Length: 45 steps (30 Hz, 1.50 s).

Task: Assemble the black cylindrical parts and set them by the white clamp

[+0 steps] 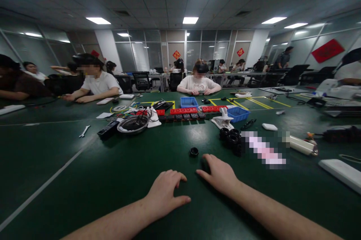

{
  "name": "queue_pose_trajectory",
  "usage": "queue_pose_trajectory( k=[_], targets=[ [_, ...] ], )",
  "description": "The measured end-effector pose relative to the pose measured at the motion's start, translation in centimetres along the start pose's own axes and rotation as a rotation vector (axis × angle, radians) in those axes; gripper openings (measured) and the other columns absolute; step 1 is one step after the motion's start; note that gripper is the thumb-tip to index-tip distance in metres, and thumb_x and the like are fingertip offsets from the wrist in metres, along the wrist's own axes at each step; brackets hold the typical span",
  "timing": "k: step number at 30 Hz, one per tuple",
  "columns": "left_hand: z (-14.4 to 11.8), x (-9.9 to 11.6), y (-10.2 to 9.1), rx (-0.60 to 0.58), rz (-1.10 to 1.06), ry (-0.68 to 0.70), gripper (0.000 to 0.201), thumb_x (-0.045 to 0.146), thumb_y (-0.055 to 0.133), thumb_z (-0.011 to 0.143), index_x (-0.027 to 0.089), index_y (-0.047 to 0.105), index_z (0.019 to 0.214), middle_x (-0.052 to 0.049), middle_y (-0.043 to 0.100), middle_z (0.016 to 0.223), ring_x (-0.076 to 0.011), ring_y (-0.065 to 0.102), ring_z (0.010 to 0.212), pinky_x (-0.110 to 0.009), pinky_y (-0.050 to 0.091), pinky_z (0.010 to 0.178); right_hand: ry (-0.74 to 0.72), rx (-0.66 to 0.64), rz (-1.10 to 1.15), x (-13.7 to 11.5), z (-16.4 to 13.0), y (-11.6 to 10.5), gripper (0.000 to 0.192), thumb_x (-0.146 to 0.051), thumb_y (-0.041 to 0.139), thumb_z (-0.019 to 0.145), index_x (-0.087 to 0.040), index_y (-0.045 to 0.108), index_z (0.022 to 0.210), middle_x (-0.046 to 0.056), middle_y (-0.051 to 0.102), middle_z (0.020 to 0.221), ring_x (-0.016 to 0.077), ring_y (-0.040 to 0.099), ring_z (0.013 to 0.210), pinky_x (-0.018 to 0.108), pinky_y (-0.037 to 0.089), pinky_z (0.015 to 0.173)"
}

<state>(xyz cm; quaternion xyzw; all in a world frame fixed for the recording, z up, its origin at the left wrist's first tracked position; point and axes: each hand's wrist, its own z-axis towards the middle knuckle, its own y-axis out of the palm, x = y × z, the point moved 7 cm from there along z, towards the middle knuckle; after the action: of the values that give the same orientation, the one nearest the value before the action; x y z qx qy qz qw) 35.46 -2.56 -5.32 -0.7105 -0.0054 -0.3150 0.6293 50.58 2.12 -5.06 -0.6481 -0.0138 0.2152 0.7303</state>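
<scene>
We sit at a wide green table (56,164) under ceiling light panels (190,20), glass partition walls (194,50) behind.

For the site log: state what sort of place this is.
Probably an office turned assembly workroom: a long green table with red parts, blue bins and a wrench, people seated around it, and glass partitions behind.

Green table (84,180) — black ring (194,152), wrench (84,131), metal bowl (132,124)

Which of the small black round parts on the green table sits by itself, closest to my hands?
The lone black ring, just ahead of the right hand and left hand. The other black rings are bunched together farther right, beside the white clamp.
</scene>
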Motion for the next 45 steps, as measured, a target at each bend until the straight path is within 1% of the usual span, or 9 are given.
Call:
queue_pose_trajectory(
  k=[3, 10, 16, 21, 24, 29, 35, 41, 45],
  targets=[
    [-0.1, 0.0, 0.0, 0.010, 0.013, 0.006, 0.038, 0.048, 0.059, 0.064, 0.024, 0.054, 0.093, 0.002, 0.052, 0.076, -0.0161, 0.048, 0.071, -0.026, 0.034, 0.061, 0.069, 0.010, -0.034, -1.5, 2.3, 0.9, 0.056, -0.058, 0.047, 0.068, -0.017, 0.041, 0.106, 0.010, 0.056, 0.094, 0.0240, 0.056, 0.084, 0.030, 0.041, 0.065],
    [0.0, 0.1, -0.2, 0.003, 0.034, 0.002, 0.041, 0.050, 0.058, 0.064, 0.023, 0.054, 0.094, 0.001, 0.052, 0.076, -0.0164, 0.048, 0.072, -0.026, 0.034, 0.061, 0.162, 0.017, -0.091, -2.1, 6.6, 1.9, 0.059, -0.064, 0.039, 0.070, -0.013, 0.038, 0.102, 0.014, 0.055, 0.092, 0.0275, 0.058, 0.078, 0.032, 0.042, 0.060],
    [0.0, 0.1, -0.1, -0.022, 0.034, 0.000, 0.041, 0.050, 0.058, 0.065, 0.023, 0.053, 0.095, 0.001, 0.053, 0.077, -0.0165, 0.048, 0.072, -0.026, 0.035, 0.062, -0.027, -0.083, -0.129, -5.0, 7.4, 2.7, 0.033, -0.045, 0.036, 0.082, -0.016, 0.045, 0.094, 0.011, 0.055, 0.092, 0.0239, 0.057, 0.079, 0.032, 0.041, 0.063],
    [0.0, 0.1, -0.1, -0.002, 0.044, 0.033, 0.036, 0.047, 0.060, 0.065, 0.023, 0.054, 0.091, 0.002, 0.052, 0.077, -0.0165, 0.047, 0.072, -0.026, 0.034, 0.063, -0.442, -0.135, -0.112, -7.3, 2.3, 1.8, 0.023, -0.037, 0.040, 0.081, -0.018, 0.049, 0.090, 0.006, 0.052, 0.089, 0.0191, 0.051, 0.081, 0.030, 0.038, 0.069],
    [0.0, 0.1, -0.2, -0.019, 0.025, 0.039, 0.035, 0.046, 0.060, 0.065, 0.024, 0.054, 0.091, 0.002, 0.052, 0.077, -0.0163, 0.047, 0.072, -0.026, 0.034, 0.063, -0.461, -0.142, -0.092, -4.5, -0.7, 0.6, 0.021, -0.035, 0.043, 0.080, -0.019, 0.051, 0.090, 0.006, 0.052, 0.087, 0.0188, 0.050, 0.080, 0.030, 0.038, 0.070],
    [0.0, -0.2, -0.1, -0.095, -0.041, -0.002, 0.039, 0.051, 0.054, 0.068, 0.025, 0.052, 0.097, 0.001, 0.052, 0.081, -0.0162, 0.047, 0.074, -0.025, 0.034, 0.061, -0.113, -0.063, -0.095, 4.7, -1.1, -3.3, 0.020, -0.034, 0.046, 0.077, -0.019, 0.056, 0.086, 0.006, 0.056, 0.081, 0.0205, 0.052, 0.077, 0.031, 0.040, 0.069],
    [0.0, -0.2, -0.1, -0.101, -0.036, -0.019, 0.039, 0.051, 0.054, 0.068, 0.024, 0.052, 0.097, 0.001, 0.052, 0.080, -0.0164, 0.047, 0.074, -0.026, 0.035, 0.063, 0.306, 0.364, 0.153, 12.8, -0.1, -10.5, 0.042, -0.046, 0.053, 0.065, -0.018, 0.049, 0.097, 0.009, 0.060, 0.085, 0.0227, 0.055, 0.072, 0.030, 0.043, 0.061],
    [0.0, 0.0, -0.2, -0.125, -0.047, -0.039, 0.039, 0.051, 0.053, 0.068, 0.024, 0.052, 0.097, 0.001, 0.052, 0.081, -0.0165, 0.047, 0.075, -0.027, 0.036, 0.065, 0.508, 0.430, 0.408, 16.8, -0.6, -9.1, 0.058, -0.040, 0.055, 0.061, -0.014, 0.041, 0.111, 0.013, 0.058, 0.097, 0.0236, 0.057, 0.077, 0.030, 0.044, 0.063],
    [0.0, 0.5, -0.7, -0.150, -0.054, -0.039, 0.040, 0.051, 0.051, 0.070, 0.023, 0.052, 0.098, 0.000, 0.052, 0.082, -0.0166, 0.047, 0.076, -0.028, 0.036, 0.066, 0.492, 0.396, 0.320, 16.8, -0.8, -8.4, 0.045, -0.046, 0.044, 0.070, -0.018, 0.053, 0.104, 0.009, 0.061, 0.092, 0.0232, 0.056, 0.079, 0.032, 0.042, 0.067]
  ],
)
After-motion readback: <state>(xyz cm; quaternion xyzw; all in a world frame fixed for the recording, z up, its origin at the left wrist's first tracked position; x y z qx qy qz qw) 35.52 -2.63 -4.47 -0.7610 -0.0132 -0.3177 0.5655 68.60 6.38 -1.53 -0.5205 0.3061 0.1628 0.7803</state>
